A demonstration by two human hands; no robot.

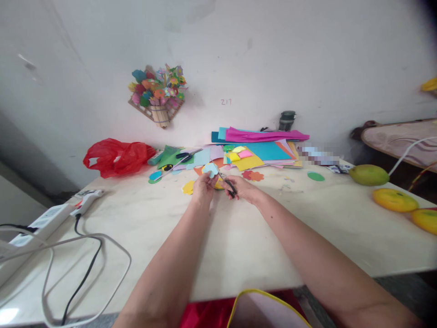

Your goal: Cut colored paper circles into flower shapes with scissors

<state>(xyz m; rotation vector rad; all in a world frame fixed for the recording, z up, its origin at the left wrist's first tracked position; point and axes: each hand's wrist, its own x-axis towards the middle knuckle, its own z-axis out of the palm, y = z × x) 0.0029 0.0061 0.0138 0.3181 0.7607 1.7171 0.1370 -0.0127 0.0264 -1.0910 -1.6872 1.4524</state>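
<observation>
Pale-blue paper (210, 169): at 1 o'clock from our left hand (204, 186), the nearer, whose fingers pinch it.
Scissors (231, 186): we grip them right-handed (241, 189), long axis 5 to 11 o'clock, blades at the paper's edge.

Open near tabletop (239, 255) — papers (273, 152) behind, mangoes (394, 200) right

Clock centre's the left hand (203, 187) on a paper cutout (210, 169) and the right hand (241, 188) on scissors (232, 186). On the table (239, 246) there's a paper stack (266, 151) at 1 o'clock, second pair of scissors (184, 156) at 11, plastic bag (118, 159) at 10, power strip (56, 216) at 8, fruit (370, 175) at 3. Flower basket (160, 116) is on the wall (307, 59) behind, 11ish.
</observation>
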